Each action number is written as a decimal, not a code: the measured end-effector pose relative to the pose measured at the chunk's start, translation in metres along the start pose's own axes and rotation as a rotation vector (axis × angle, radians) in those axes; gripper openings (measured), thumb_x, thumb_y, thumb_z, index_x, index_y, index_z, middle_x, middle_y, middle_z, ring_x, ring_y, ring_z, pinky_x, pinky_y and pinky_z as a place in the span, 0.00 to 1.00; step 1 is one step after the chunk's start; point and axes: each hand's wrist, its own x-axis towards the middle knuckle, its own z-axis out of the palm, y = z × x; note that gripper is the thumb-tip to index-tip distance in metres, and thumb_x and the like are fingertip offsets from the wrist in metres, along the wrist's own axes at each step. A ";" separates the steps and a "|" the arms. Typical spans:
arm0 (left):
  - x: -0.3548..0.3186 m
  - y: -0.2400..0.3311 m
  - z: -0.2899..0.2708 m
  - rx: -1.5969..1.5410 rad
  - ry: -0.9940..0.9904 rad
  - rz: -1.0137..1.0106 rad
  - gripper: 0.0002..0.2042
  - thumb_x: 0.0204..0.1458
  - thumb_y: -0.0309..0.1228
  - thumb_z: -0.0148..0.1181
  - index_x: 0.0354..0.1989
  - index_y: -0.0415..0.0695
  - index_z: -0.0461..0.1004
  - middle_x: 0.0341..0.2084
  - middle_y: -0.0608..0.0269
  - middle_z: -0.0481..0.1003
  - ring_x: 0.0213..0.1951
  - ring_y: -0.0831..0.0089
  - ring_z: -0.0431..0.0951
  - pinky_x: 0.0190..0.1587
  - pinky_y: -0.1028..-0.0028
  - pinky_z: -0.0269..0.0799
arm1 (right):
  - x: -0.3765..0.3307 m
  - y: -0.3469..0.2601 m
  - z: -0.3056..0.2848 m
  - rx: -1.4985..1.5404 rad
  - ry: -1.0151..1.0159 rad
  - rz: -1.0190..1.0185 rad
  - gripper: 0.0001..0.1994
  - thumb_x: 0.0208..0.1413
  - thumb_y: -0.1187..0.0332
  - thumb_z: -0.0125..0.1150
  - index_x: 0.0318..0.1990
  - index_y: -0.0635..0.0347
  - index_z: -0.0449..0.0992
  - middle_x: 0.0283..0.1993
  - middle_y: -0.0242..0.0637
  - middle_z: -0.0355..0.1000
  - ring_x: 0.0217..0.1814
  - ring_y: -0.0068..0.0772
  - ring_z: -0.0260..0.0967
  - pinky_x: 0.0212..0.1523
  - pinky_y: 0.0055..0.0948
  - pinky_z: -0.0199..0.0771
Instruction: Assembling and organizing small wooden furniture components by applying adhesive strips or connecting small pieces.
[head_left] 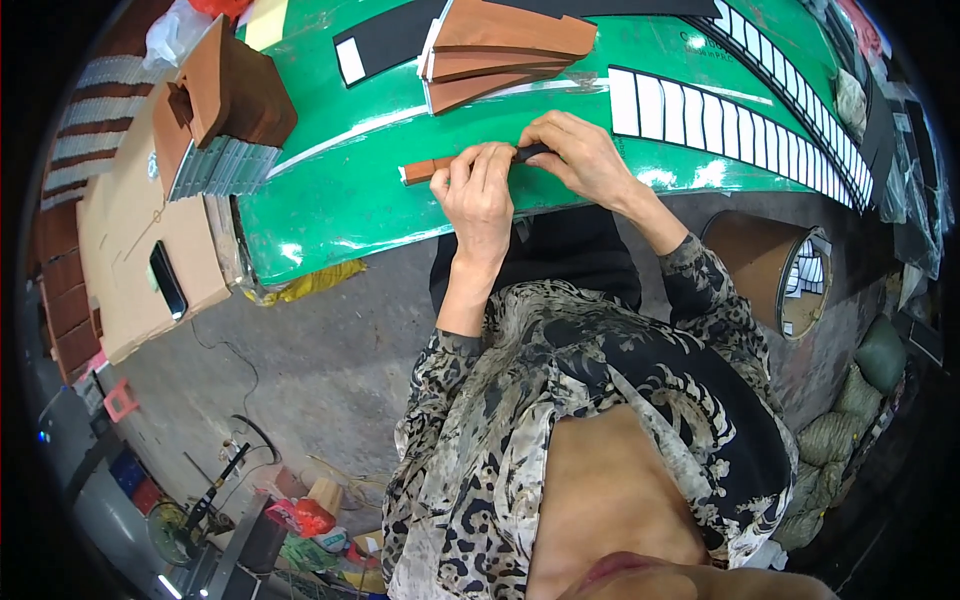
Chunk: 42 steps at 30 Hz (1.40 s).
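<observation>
My left hand (474, 195) is closed on a narrow brown strip (425, 172), whose pale end sticks out to the left over the green tabletop (350, 215). The fingers of my right hand (578, 150) pinch a dark piece (528, 154) at the strip's other end; whether it is part of the strip, I cannot tell. Just beyond my hands lies a fanned stack of brown panels (515, 40) with pale edges. To the right, a black strip with a row of white patches (715, 120) stretches along the table.
A taller stack of folded brown panels (235, 95) stands at the table's left. Beside it, a phone (168, 280) lies on a cardboard surface (120, 220). Beyond the fan runs a black band (385, 45). A brown drum (755, 262) holding white-patched scraps is on the floor at right.
</observation>
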 end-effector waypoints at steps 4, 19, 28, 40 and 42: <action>-0.002 -0.001 0.001 0.008 -0.003 0.004 0.10 0.43 0.24 0.61 0.35 0.48 0.72 0.33 0.72 0.76 0.39 0.75 0.73 0.41 0.72 0.53 | 0.000 0.004 0.001 0.025 -0.022 -0.004 0.12 0.41 0.74 0.63 0.36 0.60 0.71 0.35 0.36 0.68 0.38 0.39 0.67 0.38 0.33 0.69; 0.001 -0.001 0.002 0.005 0.003 0.001 0.09 0.43 0.24 0.61 0.35 0.48 0.72 0.33 0.72 0.76 0.39 0.74 0.73 0.41 0.71 0.53 | 0.000 0.003 -0.001 0.067 -0.037 0.044 0.13 0.43 0.72 0.63 0.39 0.59 0.73 0.37 0.34 0.68 0.39 0.37 0.67 0.39 0.31 0.69; -0.005 0.001 0.000 0.001 -0.011 0.019 0.10 0.43 0.25 0.61 0.35 0.49 0.74 0.34 0.72 0.75 0.40 0.75 0.72 0.41 0.72 0.53 | -0.012 0.005 0.006 0.129 0.039 0.098 0.14 0.42 0.72 0.65 0.40 0.57 0.77 0.38 0.33 0.68 0.37 0.32 0.69 0.35 0.28 0.71; 0.000 -0.002 -0.001 0.060 0.002 0.128 0.11 0.43 0.28 0.57 0.37 0.56 0.75 0.35 0.75 0.73 0.41 0.75 0.72 0.42 0.69 0.54 | -0.021 -0.002 0.001 0.553 0.116 0.392 0.22 0.48 0.76 0.61 0.53 0.55 0.71 0.48 0.38 0.69 0.37 0.25 0.66 0.37 0.23 0.69; 0.001 -0.002 -0.005 0.064 -0.003 0.087 0.11 0.43 0.26 0.57 0.36 0.55 0.76 0.35 0.75 0.73 0.41 0.75 0.72 0.44 0.70 0.53 | -0.019 -0.005 -0.005 0.166 0.187 0.233 0.23 0.48 0.75 0.60 0.54 0.54 0.69 0.46 0.37 0.69 0.36 0.31 0.67 0.36 0.27 0.71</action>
